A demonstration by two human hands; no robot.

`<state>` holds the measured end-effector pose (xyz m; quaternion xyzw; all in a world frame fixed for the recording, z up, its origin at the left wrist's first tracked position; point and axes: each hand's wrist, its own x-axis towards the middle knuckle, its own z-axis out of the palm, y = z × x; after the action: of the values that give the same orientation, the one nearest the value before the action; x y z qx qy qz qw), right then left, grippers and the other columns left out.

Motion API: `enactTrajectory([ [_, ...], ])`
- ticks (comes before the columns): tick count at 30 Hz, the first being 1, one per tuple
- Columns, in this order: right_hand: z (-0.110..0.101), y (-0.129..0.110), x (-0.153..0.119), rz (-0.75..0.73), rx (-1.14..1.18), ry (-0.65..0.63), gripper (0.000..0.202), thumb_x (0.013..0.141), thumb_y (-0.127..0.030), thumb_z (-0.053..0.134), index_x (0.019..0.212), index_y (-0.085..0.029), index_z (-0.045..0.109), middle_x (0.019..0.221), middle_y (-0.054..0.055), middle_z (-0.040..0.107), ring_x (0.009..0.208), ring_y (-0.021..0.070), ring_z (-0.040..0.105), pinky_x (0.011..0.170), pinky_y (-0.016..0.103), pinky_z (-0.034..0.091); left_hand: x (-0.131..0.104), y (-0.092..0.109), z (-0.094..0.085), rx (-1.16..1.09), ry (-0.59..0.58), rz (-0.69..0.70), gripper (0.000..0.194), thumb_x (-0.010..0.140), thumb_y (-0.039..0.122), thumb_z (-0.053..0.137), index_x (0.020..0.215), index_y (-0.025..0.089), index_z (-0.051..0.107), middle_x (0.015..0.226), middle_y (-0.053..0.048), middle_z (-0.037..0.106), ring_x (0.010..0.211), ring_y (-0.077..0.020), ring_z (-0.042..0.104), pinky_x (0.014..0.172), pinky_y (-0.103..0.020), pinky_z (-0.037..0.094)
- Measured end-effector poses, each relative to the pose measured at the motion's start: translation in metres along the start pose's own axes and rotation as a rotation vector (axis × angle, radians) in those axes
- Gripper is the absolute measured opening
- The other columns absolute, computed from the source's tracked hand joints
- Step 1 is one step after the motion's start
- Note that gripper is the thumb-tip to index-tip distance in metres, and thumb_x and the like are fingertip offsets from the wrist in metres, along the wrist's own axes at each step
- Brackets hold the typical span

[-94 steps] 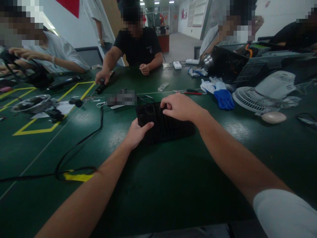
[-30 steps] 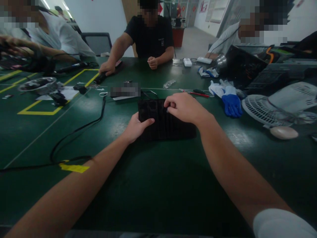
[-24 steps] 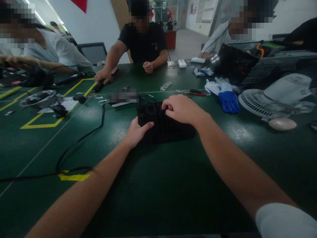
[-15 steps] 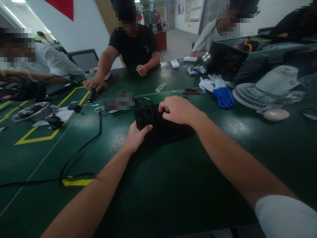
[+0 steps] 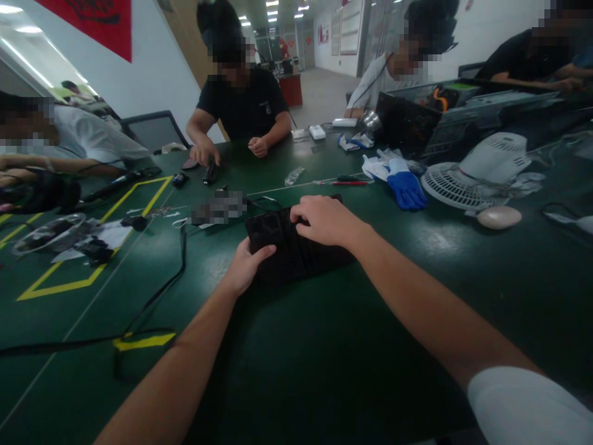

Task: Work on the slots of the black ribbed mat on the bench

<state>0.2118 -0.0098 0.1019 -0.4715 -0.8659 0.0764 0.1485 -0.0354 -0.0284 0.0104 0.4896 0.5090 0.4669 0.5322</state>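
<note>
A flat black case (image 5: 308,253) with ribs or pockets across its face lies before me, tilted a little; its exact kind is too dark to make out. My left hand (image 5: 246,264) grips its left edge, thumb laid on top and the other fingers hidden underneath. Over the upper part of the case rests my right hand (image 5: 324,220), its fingers curled and closed. Whether those fingertips pinch a part of the case or something small is not visible. Just behind the case's left corner lies a blurred-out device (image 5: 220,209) with a cord.
Blue-and-white gloves (image 5: 405,185), a white fan part (image 5: 482,167) and a red-and-black pen-like tool (image 5: 347,181) lie to the right and behind. At the left, a black strap (image 5: 160,296) crosses the green table (image 5: 296,371). A co-worker's hand (image 5: 205,152) holds a dark tool opposite.
My view has tilted upward slightly. The co-worker opposite has drawn the dark tool back and to the right. My hands keep nearly the same hold on the black case.
</note>
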Motion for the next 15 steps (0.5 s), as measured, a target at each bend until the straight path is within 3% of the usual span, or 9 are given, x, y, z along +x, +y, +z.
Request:
enactTrajectory([
  [5, -0.001, 0.002, -0.001, -0.006, 0.0, -0.007, 0.023, 0.103, -0.026, 0.063, 0.116, -0.023, 0.082, 0.112, 0.01, 0.072, 0.099, 0.0248, 0.064, 0.077, 0.037, 0.04, -0.004, -0.008, -0.001, 0.041, 0.036, 0.054, 0.058, 0.068, 0.043, 0.099, 0.115, 0.018, 0.075, 0.113, -0.009, 0.082, 0.103, -0.0307, 0.079, 0.098, -0.049, 0.065],
  [15, -0.001, 0.005, -0.001, -0.008, 0.012, 0.009, 0.022, 0.103, -0.025, 0.065, 0.113, -0.024, 0.085, 0.112, 0.009, 0.073, 0.096, 0.0239, 0.064, 0.079, 0.037, 0.041, -0.01, -0.005, 0.003, 0.056, 0.023, 0.047, 0.053, 0.072, 0.044, 0.096, 0.114, 0.019, 0.075, 0.111, -0.01, 0.082, 0.102, -0.0312, 0.078, 0.095, -0.049, 0.065],
])
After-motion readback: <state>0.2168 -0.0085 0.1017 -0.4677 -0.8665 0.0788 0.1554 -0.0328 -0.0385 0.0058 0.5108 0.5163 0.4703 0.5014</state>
